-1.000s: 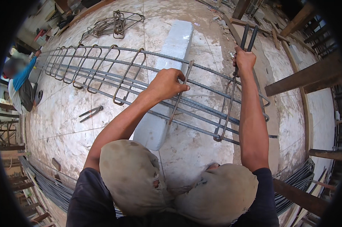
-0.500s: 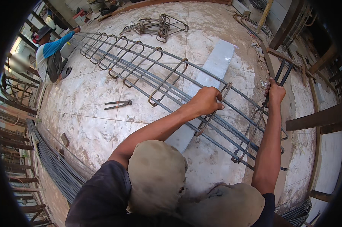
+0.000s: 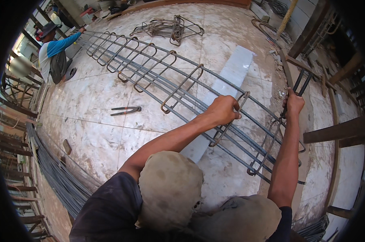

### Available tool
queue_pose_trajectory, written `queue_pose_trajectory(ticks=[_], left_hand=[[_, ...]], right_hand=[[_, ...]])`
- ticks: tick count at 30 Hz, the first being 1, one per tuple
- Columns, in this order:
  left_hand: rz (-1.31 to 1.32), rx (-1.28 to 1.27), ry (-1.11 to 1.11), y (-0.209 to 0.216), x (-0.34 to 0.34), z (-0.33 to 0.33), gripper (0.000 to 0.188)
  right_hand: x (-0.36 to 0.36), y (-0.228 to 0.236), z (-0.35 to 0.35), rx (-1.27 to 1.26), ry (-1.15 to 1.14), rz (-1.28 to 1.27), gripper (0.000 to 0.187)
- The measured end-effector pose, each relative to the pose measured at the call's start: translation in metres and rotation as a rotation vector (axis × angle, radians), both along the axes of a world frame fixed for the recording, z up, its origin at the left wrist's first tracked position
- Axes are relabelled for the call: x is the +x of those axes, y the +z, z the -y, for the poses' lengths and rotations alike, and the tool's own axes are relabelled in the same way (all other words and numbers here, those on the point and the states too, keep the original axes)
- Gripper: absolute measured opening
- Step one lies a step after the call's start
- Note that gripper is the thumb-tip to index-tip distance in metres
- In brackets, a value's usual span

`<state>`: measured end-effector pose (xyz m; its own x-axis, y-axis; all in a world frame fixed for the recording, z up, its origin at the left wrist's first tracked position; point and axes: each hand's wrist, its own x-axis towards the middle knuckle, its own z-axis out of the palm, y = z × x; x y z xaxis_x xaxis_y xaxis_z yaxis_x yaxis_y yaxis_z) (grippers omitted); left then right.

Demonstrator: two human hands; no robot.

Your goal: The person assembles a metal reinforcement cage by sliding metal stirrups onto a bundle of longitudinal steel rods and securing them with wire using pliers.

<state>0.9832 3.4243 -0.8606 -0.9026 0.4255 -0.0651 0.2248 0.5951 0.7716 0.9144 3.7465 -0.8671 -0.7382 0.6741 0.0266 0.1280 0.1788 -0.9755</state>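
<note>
A long cage of steel reinforcing bars (image 3: 226, 82) with square stirrups runs from the far left to my right side. My left hand (image 3: 223, 109) is closed on a stirrup (image 3: 244, 102) that stands across the bars, thumb and fingers pinching its upper side. Further right, over the near end of the cage, my right hand (image 3: 294, 103) grips black-handled pincers (image 3: 305, 84); the handles point up and away, while the jaws are mostly hidden near an end stirrup (image 3: 271, 139). Another pair of pincers (image 3: 126, 110) lies on the floor, left of the cage.
A pale board (image 3: 235, 66) lies beneath the cage. Beyond it sits a pile of loose stirrups (image 3: 174, 30). At the cage's far end crouches a co-worker (image 3: 61, 47), one hand on it. Long bars (image 3: 57, 173) lie at left; a wooden beam (image 3: 334, 130) juts in at right.
My left hand has shifted slightly down and right, still on the stirrup. The pincer handles in my right hand have tipped a little. The co-worker's head and arm have moved slightly.
</note>
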Motion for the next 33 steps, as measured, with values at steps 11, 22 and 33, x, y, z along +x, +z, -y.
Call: queue_pose_trajectory(ticks=[11, 22, 33], left_hand=[[-0.066, -0.080, 0.039, 0.011, -0.003, 0.002, 0.035], [-0.075, -0.102, 0.022, 0.009, -0.009, 0.009, 0.035], [-0.059, -0.109, -0.020, 0.010, -0.011, 0.012, 0.041]], right_hand=[[-0.004, -0.005, -0.005, -0.032, 0.021, 0.007, 0.027], [-0.002, -0.002, -0.003, -0.042, 0.036, 0.008, 0.027], [-0.004, -0.002, -0.003, -0.031, 0.017, -0.007, 0.028]])
